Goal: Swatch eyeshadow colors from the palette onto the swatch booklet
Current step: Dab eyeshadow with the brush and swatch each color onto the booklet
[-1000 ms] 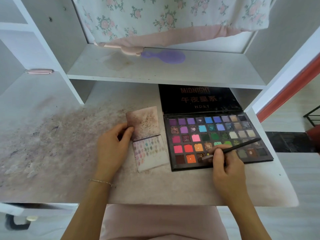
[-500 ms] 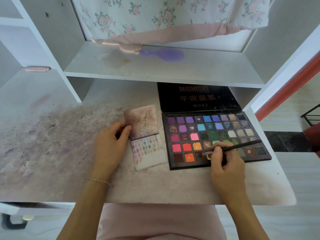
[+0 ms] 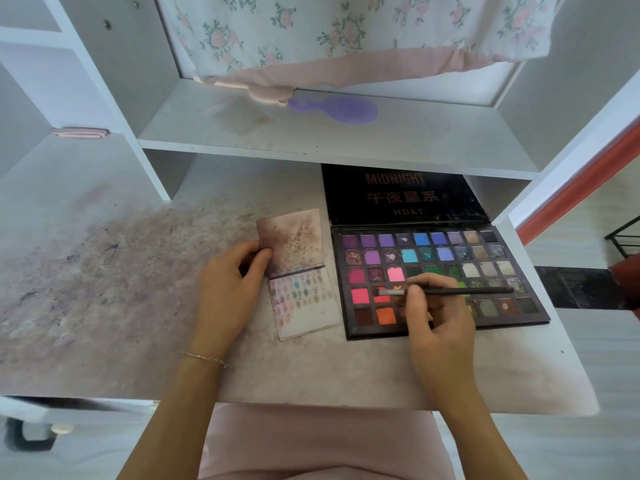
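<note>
In the middle of the frame, the left hand (image 3: 228, 289) is pinching the left edge of the open booklet (image 3: 301, 271), which is lying on the stained desk (image 3: 104, 289) just left of the palette (image 3: 440, 271). At centre right, the right hand (image 3: 440, 320) is gripping a thin black brush (image 3: 450, 291), its tip lying over the red pans in the palette's lower left. A purple hairbrush (image 3: 337, 109) is lying on the shelf (image 3: 346, 147) near the top.

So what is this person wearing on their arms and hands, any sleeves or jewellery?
No sleeves show: both forearms are bare to the bottom of the frame. The left hand has a thin, silvery chain bracelet at the wrist. The right hand shows no ring, watch or bracelet.
</note>
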Demonstrator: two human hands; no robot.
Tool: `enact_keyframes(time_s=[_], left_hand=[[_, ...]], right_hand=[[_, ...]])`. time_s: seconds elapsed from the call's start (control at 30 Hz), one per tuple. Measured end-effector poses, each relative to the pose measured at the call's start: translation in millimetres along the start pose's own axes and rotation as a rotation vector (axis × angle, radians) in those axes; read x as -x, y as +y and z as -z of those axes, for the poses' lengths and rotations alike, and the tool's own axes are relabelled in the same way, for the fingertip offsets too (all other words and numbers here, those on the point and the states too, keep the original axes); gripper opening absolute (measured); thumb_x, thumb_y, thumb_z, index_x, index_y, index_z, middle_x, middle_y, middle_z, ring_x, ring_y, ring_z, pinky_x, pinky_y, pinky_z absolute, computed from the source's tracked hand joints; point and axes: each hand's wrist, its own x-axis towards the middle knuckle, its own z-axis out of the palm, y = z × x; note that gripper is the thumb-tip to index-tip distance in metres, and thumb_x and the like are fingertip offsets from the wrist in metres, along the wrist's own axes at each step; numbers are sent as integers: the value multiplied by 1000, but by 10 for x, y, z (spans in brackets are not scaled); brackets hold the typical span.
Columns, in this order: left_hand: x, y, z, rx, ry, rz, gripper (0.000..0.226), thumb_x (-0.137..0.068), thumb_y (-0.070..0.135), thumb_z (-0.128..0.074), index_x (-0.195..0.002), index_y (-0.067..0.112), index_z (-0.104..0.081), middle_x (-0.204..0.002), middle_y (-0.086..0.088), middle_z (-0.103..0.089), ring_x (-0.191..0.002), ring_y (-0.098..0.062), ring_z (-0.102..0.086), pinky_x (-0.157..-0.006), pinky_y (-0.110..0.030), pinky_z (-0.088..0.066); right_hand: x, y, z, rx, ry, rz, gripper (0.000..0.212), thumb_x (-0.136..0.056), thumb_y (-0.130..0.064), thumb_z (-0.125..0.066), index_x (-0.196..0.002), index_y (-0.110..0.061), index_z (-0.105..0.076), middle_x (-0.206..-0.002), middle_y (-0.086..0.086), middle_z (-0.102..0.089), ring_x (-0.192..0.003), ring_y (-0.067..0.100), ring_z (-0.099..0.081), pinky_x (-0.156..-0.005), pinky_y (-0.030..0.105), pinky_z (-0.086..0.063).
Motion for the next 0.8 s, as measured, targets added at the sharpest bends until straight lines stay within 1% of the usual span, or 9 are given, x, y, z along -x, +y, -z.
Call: enact_keyframes(time_s=[0.07, 0.13, 0.2, 0.27, 0.3, 0.43, 0.5, 0.63, 0.8], left_hand=[[0, 2, 4, 1, 2, -4, 13, -88, 17, -57, -91, 12, -69, -73, 9, -61, -68, 3, -54, -61, -5, -37], [-2, 1, 4, 4, -2, -4, 13, -88, 17, -58, -92, 12, -69, -74, 9, -62, -68, 3, -54, -61, -6, -37], [-5, 0, 5, 1, -8, -9, 13, -88, 17, -57, -92, 13, -69, -74, 9, -62, -67, 3, -54, -62, -7, -38], [-7, 0, 4, -1, -8, -15, 13, -88, 17, -57, -92, 14, -69, -74, 10, -62, -68, 4, -54, -61, -6, -38], [-9, 0, 3, 4, -5, -15, 12, -87, 17, -58, -91, 14, -69, -73, 11, -61, -68, 4, -54, -62, -5, -39], [-14, -13, -4, 10, -8, -8, 12, -87, 16, -58, -89, 13, -69, -69, 16, -58, -67, 3, -55, -60, -3, -36], [-15, -16, -5, 9, -8, -8, 12, -88, 17, -57, -89, 13, -69, -70, 17, -58, -67, 2, -55, -60, -2, -36], [-13, -18, -9, 15, -9, -14, 13, -88, 17, -57, -92, 14, -69, -75, 10, -63, -70, -1, -57, -62, -3, -38], [-8, -17, -10, 17, -1, -14, 14, -88, 18, -57, -93, 14, -69, -76, 11, -63, -71, 1, -57, -64, -4, -39]], right_hand=[[26, -53, -127, -38, -59, 13, 20, -85, -15, -51, -80, -35, -53, -74, -14, -61, -64, 2, -57, -56, 11, -46], [64, -91, -262, -31, -148, 35, 19, -82, -17, -51, -78, -35, -53, -77, -14, -61, -62, 3, -55, -55, 12, -45], [87, -120, -384, -9, -229, 22, 17, -82, -21, -51, -78, -37, -53, -76, -6, -62, -63, 9, -58, -55, 21, -48], [88, -130, -479, 25, -264, 19, 15, -83, -25, -50, -77, -38, -52, -71, 1, -61, -64, 15, -59, -59, 31, -48], [87, -128, -513, 38, -273, 15, 13, -83, -26, -49, -76, -37, -51, -69, 1, -61, -66, 16, -59, -60, 33, -48], [93, -103, -575, 96, -309, 8, 9, -82, -31, -48, -75, -36, -48, -73, 0, -64, -74, 20, -61, -66, 43, -50], [95, -97, -574, 114, -325, 14, 9, -82, -31, -47, -75, -36, -48, -73, -1, -64, -74, 20, -60, -65, 44, -50], [86, -96, -573, 144, -349, 38, 7, -82, -31, -47, -76, -34, -47, -72, -2, -63, -73, 17, -59, -64, 41, -49], [91, -90, -581, 212, -380, 66, 11, -82, -31, -46, -74, -38, -43, -72, -2, -60, -73, 15, -55, -65, 37, -48]])
